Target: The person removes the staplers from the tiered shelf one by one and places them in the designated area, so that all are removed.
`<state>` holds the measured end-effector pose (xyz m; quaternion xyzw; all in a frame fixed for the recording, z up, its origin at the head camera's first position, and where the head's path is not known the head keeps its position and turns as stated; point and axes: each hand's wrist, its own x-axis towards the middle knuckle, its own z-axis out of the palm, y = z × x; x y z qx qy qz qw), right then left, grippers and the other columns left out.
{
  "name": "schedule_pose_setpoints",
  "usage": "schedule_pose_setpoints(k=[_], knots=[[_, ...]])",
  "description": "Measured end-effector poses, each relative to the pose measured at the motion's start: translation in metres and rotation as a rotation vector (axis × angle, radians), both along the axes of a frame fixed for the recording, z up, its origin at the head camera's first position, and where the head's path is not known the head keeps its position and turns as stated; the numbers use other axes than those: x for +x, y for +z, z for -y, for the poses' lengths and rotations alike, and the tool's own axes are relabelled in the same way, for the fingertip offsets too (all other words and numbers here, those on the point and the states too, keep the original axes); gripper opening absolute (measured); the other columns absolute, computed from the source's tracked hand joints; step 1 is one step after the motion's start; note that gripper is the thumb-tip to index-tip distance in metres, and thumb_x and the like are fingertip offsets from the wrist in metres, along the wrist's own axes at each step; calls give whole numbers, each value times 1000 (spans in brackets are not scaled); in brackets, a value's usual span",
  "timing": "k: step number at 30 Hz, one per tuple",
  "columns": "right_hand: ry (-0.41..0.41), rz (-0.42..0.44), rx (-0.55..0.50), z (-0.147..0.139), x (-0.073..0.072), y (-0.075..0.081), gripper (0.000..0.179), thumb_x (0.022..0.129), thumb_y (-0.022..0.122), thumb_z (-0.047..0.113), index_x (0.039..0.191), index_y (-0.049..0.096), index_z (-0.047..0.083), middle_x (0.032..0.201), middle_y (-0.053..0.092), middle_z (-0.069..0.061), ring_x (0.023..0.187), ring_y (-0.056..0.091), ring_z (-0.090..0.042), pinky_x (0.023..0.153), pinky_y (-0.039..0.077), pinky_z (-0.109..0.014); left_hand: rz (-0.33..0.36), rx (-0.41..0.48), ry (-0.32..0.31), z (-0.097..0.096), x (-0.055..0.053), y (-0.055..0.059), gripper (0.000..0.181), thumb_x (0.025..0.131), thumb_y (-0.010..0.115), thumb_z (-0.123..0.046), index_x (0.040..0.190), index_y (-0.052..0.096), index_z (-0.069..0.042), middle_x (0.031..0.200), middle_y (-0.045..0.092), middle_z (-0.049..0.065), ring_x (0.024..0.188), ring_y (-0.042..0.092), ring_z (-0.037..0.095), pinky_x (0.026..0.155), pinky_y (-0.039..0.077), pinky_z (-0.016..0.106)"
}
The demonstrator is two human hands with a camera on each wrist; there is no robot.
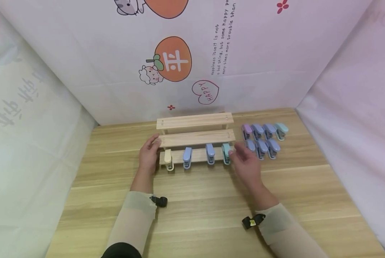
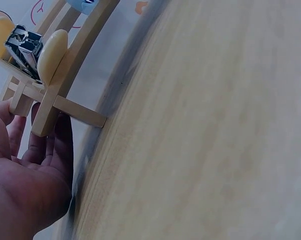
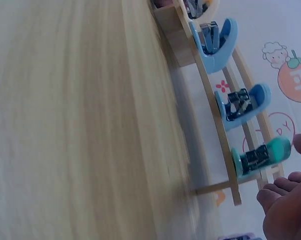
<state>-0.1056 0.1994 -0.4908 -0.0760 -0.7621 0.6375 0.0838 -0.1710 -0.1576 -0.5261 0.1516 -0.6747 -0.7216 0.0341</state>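
The hands are at the two ends of a wooden rack [image 1: 195, 138] in the head view. The left hand [image 1: 148, 154] has its fingers bent round the left end. The right hand [image 1: 246, 165] is loose, holds nothing, and has its thumb just beside the teal stapler [image 1: 226, 154]. That stapler is last on the right on the lowest shelf, next to two blue staplers [image 1: 210, 154] and a cream stapler [image 1: 168, 159]. Seven more staplers [image 1: 261, 147] sit on the counter [image 1: 192, 215], to the right. I think the step is lining up staplers on the rack, and the teal one looks about in place. The next move likely needs the right hand to pinch another stapler from the counter. The teal one's long way runs front to back, across the shelf, and its mouth seems to face the person. In the left wrist view, the left hand's fingers reach under the rack's end, near the cream stapler. In the right wrist view, the right thumb is near the teal stapler's top, with a small gap between.
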Motion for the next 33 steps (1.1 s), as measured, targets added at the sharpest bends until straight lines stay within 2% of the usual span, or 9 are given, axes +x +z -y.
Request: schedule_pose_setpoints(k=[6, 12, 21, 25, 33], knots=[[44, -64, 44, 11, -1, -7, 50, 94, 79, 19, 138, 63, 2, 144, 61, -15, 136, 56, -29, 111, 47, -34, -4, 2, -10, 0, 2, 0, 47, 97, 74, -43, 140, 66, -27, 125, 68, 9, 119, 61, 23, 114, 44, 42], [49, -126, 106, 16, -2, -11, 54, 91, 83, 22, 136, 64, 0, 139, 64, -18, 134, 58, -32, 109, 49, -37, -6, 16, -8, 0, 1, -2, 45, 98, 73, -41, 140, 66, -26, 124, 68, 9, 117, 63, 23, 109, 48, 40], [25, -96, 135, 22, -4, -10, 54, 91, 80, 13, 139, 60, -3, 141, 61, -21, 135, 56, -35, 107, 50, -34, 2, 16, -12, 0, 0, -1, 47, 98, 73, -41, 141, 65, -25, 127, 67, 11, 118, 62, 23, 111, 47, 40], [11, -79, 172, 23, -5, -10, 55, 93, 79, 14, 141, 59, -2, 142, 60, -21, 135, 57, -34, 106, 50, -32, 3, 18, -12, 0, 0, -3, 48, 98, 73, -42, 141, 65, -25, 127, 67, 11, 119, 62, 24, 112, 46, 40], [-10, -78, 232, 22, -5, -11, 51, 96, 75, 15, 141, 59, -3, 142, 60, -21, 133, 58, -33, 108, 50, -38, -8, 6, -9, 0, 0, -3, 52, 97, 74, -44, 143, 64, -23, 128, 67, 11, 120, 61, 24, 113, 44, 43]])
